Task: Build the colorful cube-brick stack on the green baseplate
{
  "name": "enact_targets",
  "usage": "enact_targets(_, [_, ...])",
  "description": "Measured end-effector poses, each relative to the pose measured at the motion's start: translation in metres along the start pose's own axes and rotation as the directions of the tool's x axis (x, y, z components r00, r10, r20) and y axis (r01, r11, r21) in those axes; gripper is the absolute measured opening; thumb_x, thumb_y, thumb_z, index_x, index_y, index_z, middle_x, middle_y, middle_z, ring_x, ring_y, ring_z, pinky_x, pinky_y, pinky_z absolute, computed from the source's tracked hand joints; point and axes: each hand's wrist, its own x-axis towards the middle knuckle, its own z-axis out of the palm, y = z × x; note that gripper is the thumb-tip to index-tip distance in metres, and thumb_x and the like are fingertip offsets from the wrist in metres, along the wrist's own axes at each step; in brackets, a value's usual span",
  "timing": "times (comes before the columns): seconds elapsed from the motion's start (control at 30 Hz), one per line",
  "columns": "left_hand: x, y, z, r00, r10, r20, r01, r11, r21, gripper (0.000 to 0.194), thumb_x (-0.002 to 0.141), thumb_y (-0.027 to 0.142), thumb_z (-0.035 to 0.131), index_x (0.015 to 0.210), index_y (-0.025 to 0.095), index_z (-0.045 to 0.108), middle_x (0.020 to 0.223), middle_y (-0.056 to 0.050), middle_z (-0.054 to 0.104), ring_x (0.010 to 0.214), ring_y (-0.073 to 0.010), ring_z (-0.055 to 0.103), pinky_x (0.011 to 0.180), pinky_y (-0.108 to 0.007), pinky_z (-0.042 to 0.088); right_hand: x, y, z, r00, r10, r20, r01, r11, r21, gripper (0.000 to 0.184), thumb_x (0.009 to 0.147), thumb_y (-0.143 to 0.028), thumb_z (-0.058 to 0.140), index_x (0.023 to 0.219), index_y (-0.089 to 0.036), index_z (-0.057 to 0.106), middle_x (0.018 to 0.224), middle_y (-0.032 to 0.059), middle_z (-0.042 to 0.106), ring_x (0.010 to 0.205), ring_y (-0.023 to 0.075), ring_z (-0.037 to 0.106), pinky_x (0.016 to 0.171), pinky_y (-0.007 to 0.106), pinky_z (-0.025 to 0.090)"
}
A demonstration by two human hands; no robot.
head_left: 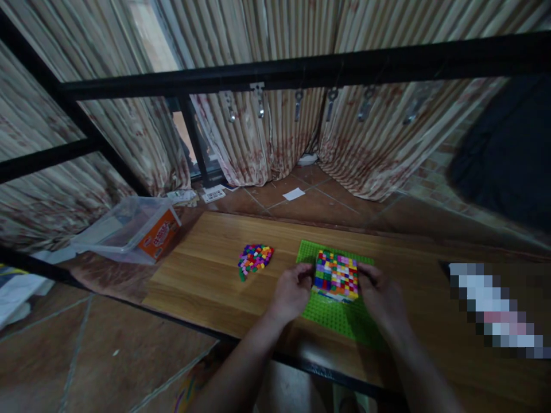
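A square block of many-coloured toy building bricks (337, 274) is on a green studded baseplate (340, 316), which lies on the wooden table. I cannot tell whether the block is fixed to the plate or just above it. At the block's left side, my left hand (294, 289) grips it with curled fingers. My right hand (383, 295) holds the opposite side, its thumb and fingers against the bricks. The far fingertips of both hands are partly hidden. To the left of the plate is a loose pile of small coloured bricks (256, 258).
Beyond the left end of the wooden table (198, 292) stands a clear plastic box (124, 241) with an orange label. A black metal bar (275, 74) with several hanging clips crosses above. Striped curtains (258, 143) hang behind, and a white paper (293, 194) lies on the tiled floor.
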Motion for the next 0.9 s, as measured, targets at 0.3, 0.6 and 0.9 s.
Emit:
enact_targets(0.3, [-0.011, 0.003, 0.001, 0.997, -0.008, 0.078, 0.013, 0.997, -0.073, 0.036, 0.077, 0.01, 0.051, 0.107, 0.018, 0.068, 0.101, -0.005, 0.073, 0.093, -0.018, 0.066, 0.087, -0.031, 0.052, 0.001, -0.002, -0.001, 1.0, 0.001, 0.004, -0.001, 0.995, -0.098, 0.036, 0.077, -0.027, 0.046, 0.1, -0.023, 0.073, 0.083, 0.0039, 0.075, 0.072, 0.0197, 0.069, 0.061, 0.027, 0.05])
enact_targets(0.6, [-0.007, 0.004, -0.03, 0.999, -0.03, -0.033, 0.032, 0.998, 0.06, 0.025, 0.079, 0.017, 0.055, 0.099, 0.016, 0.068, 0.087, -0.005, 0.072, 0.078, -0.0157, 0.066, 0.072, -0.026, 0.052, 0.003, -0.005, -0.003, 0.999, 0.03, 0.043, -0.024, 0.992, -0.127, 0.038, 0.076, -0.025, 0.046, 0.102, -0.022, 0.073, 0.088, 0.0044, 0.076, 0.078, 0.0221, 0.069, 0.065, 0.03, 0.052])
enact_targets(0.9, [-0.001, 0.011, -0.095, 0.939, 0.098, -0.331, 0.188, 0.659, 0.729, 0.018, 0.077, 0.015, 0.058, 0.087, 0.022, 0.072, 0.097, -0.007, 0.069, 0.089, -0.0213, 0.065, 0.08, -0.029, 0.047, 0.005, 0.0, 0.0, 1.0, -0.005, 0.005, 0.006, 0.994, -0.109, 0.034, 0.076, -0.028, 0.05, 0.099, -0.024, 0.074, 0.081, 0.0031, 0.075, 0.073, 0.021, 0.069, 0.066, 0.028, 0.051])
